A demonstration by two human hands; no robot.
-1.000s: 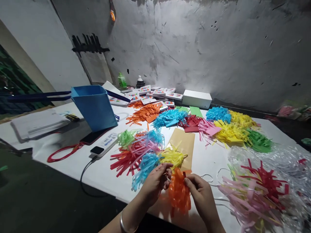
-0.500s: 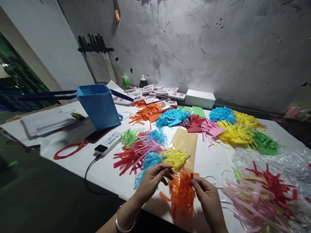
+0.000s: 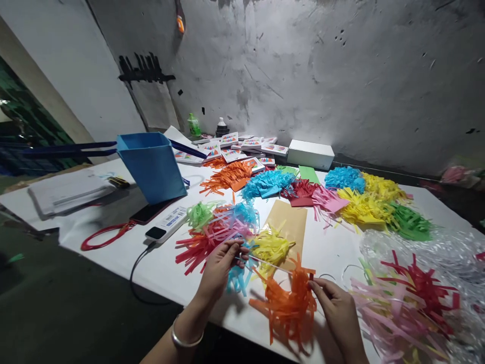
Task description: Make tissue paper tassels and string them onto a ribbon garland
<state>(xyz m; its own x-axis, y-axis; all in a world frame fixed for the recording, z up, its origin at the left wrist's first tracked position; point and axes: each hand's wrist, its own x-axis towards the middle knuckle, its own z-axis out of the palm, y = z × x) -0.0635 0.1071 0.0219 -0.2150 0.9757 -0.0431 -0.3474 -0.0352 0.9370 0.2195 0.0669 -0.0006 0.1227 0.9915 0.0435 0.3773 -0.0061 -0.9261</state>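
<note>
Single head view; looks forward-down, close over table; wall behind

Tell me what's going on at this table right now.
A person sits at a white table strewn with bunches of cut coloured paper strips. The right hand pinches the top of an orange paper tassel, while the left hand pulls a thin clear string taut from it. Other tassels lie just behind, including a yellow tassel on a tan envelope. A blue bag stands at the left.
</note>
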